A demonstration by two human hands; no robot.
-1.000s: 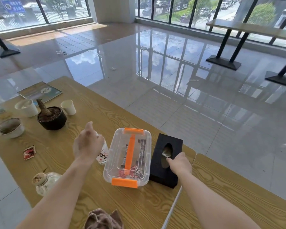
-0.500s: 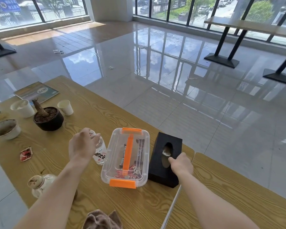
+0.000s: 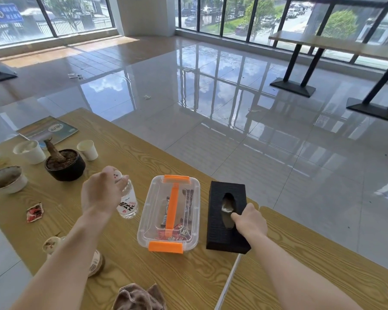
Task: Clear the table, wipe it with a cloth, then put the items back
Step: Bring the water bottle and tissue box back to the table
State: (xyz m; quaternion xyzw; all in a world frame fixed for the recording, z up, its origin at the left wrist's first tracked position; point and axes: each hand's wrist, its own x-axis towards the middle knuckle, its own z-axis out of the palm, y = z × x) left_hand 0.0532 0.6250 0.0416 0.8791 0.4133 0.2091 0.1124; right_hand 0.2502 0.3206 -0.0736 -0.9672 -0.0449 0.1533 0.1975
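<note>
**Both hands on items, table still loaded**

Left hand (image 3: 101, 193) curls over the cap end of the water bottle (image 3: 127, 203) and grips it from above; the bottle stands upright on the table (image 3: 126, 157), just left of the clear box. Right hand (image 3: 249, 222) grasps the black tissue box (image 3: 226, 240) at its near right edge, thumb on top by the slot. The clear box (image 3: 169, 214), orange clips and handle, snack packets inside, sits between bottle and tissue box. The brown cloth (image 3: 139, 298) lies crumpled at the near edge. Left of the bottle: red wrapper (image 3: 34, 211), and a jar (image 3: 94, 262) partly hidden under the left forearm. Far left: black plant pot (image 3: 65, 167), two paper cups (image 3: 87, 149), dirty bowl (image 3: 6, 180), booklet (image 3: 47, 129).
</note>
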